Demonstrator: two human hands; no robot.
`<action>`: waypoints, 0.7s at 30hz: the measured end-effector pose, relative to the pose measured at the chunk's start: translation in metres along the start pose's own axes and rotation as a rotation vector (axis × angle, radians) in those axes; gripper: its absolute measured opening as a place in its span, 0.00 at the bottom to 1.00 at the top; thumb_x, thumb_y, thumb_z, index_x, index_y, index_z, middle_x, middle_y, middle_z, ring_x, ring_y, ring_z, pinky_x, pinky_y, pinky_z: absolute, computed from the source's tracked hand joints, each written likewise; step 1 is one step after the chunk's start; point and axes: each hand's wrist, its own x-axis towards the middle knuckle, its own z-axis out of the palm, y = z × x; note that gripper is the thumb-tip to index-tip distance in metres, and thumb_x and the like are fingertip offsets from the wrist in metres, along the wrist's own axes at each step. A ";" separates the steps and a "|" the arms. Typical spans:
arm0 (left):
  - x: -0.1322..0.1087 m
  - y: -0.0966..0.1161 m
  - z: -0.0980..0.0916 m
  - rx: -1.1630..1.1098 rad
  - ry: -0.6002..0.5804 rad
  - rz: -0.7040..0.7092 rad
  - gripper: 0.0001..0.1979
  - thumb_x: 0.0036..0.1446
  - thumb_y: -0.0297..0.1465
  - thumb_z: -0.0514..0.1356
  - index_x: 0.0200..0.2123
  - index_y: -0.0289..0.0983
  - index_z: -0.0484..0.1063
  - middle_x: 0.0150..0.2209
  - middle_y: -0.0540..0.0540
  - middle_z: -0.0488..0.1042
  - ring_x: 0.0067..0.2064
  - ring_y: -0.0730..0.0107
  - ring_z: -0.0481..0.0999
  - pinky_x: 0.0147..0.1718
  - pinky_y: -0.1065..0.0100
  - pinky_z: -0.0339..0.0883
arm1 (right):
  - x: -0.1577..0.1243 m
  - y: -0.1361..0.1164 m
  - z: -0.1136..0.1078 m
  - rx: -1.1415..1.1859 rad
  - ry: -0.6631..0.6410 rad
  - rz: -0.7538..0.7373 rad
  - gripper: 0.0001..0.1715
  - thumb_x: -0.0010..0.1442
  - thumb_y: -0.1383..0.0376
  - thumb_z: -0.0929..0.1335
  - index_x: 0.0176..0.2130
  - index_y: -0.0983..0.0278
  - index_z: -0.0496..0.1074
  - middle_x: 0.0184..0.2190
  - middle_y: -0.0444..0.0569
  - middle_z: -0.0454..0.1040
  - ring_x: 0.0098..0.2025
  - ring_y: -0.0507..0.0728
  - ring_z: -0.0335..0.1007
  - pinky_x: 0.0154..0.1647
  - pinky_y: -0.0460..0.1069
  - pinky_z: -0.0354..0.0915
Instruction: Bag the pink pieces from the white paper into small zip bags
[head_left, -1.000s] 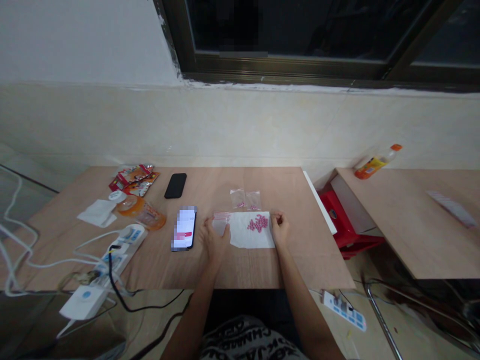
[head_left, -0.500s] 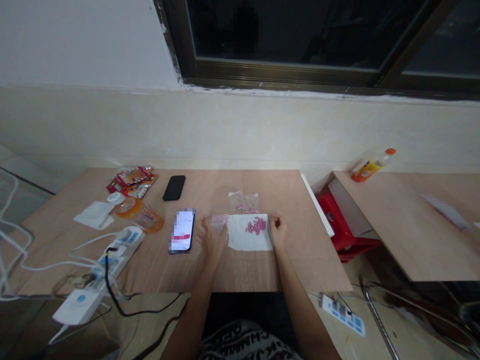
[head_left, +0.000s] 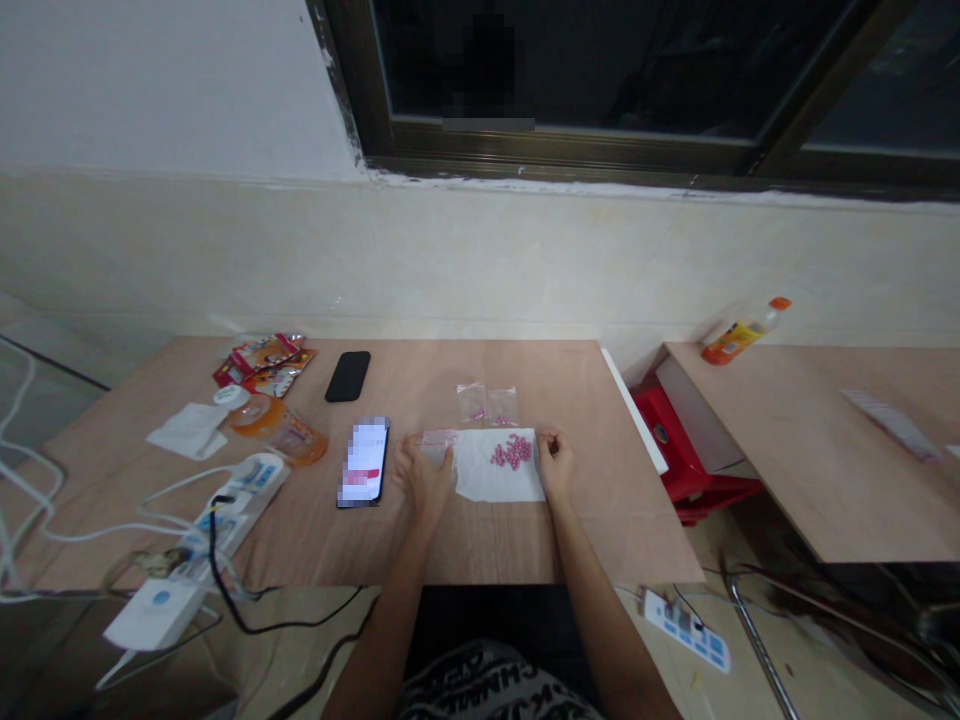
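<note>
Where a white power strip (head_left: 247,490) sits at the left end of the desk (head_left: 480,545), an orange bottle (head_left: 277,428) lies on its side, with a dark phone (head_left: 348,375) behind it and a lit phone (head_left: 364,462) nearer. Just right of the lit phone, the left hand (head_left: 424,478) rests with its fingers flat on a small clear bag (head_left: 437,442) at the left edge of a white paper sheet (head_left: 495,482). Small pink pieces (head_left: 511,451) are heaped on the sheet, and two small bags (head_left: 488,403) lie just behind it. The right hand (head_left: 556,465) touches the sheet's right edge with curled fingers; I cannot tell whether it pinches anything.

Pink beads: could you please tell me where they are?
In the head view, the pink beads lie on the white sheet, between the left hand and right hand.
</note>
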 end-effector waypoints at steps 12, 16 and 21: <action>-0.018 0.017 -0.008 -0.164 0.010 0.277 0.30 0.51 0.32 0.63 0.56 0.38 0.56 0.55 0.37 0.64 0.59 0.47 0.64 0.56 0.43 0.59 | 0.000 0.004 0.002 0.031 0.003 0.011 0.18 0.58 0.53 0.63 0.35 0.64 0.74 0.28 0.49 0.76 0.30 0.57 0.70 0.34 0.49 0.64; -0.034 0.025 0.007 -0.333 -0.033 0.423 0.31 0.50 0.28 0.62 0.57 0.39 0.56 0.54 0.39 0.63 0.58 0.51 0.66 0.56 0.49 0.63 | 0.000 0.000 0.001 0.003 0.016 -0.005 0.18 0.58 0.54 0.63 0.34 0.64 0.74 0.29 0.49 0.76 0.31 0.57 0.70 0.35 0.50 0.64; -0.048 0.021 0.032 -0.386 -0.084 0.492 0.29 0.53 0.28 0.61 0.58 0.38 0.55 0.55 0.37 0.61 0.59 0.52 0.64 0.59 0.48 0.62 | 0.000 -0.007 -0.002 -0.005 -0.003 0.019 0.17 0.57 0.55 0.63 0.34 0.64 0.73 0.29 0.49 0.76 0.30 0.57 0.70 0.34 0.49 0.64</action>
